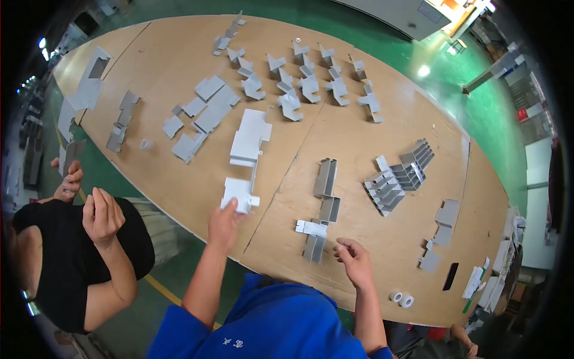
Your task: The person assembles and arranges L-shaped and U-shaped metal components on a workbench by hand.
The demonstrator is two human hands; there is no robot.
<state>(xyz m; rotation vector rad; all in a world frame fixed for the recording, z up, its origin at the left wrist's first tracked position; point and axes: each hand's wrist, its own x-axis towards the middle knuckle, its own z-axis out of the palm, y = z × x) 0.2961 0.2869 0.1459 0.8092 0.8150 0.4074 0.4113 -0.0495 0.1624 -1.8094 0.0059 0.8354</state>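
My left hand pinches the near end of a long pale grey bent sheet-metal part, thumb on top. The far end of this part reaches toward the middle of the table. My right hand is held over the table with fingers apart and slightly curled, holding nothing. Just left of it lies a darker grey stepped metal bracket. Across that bracket's near part sits a small whitish metal piece.
Several bent metal brackets stand in rows on the brown tabletop. Flat grey parts lie at left, nested brackets at right. Tape rolls and a black bar lie near right. A co-worker stands at left holding a metal part.
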